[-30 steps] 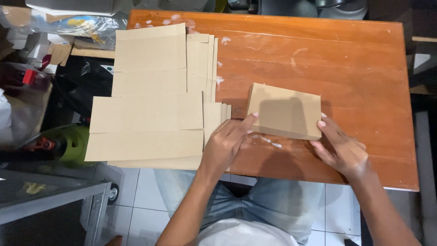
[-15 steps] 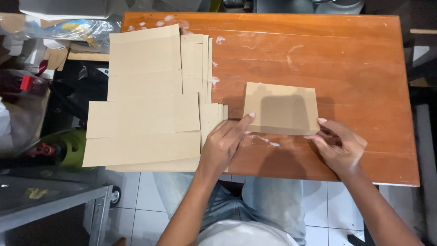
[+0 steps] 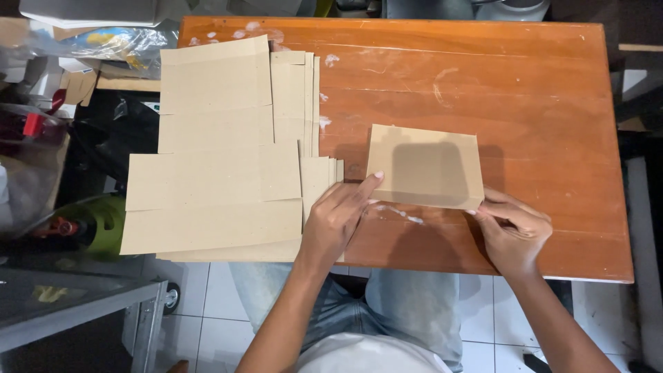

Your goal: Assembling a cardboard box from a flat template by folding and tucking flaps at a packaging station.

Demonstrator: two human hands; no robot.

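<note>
Scuffed orange-brown wooden table over white floor tiles

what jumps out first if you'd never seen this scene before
The eye lands on the folded brown cardboard piece at the middle of the orange wooden table, with the left hand touching its near left corner and the right hand pinching its near right corner. Next comes the big stack of flat cardboard sheets, overhanging the table's left edge.
</note>
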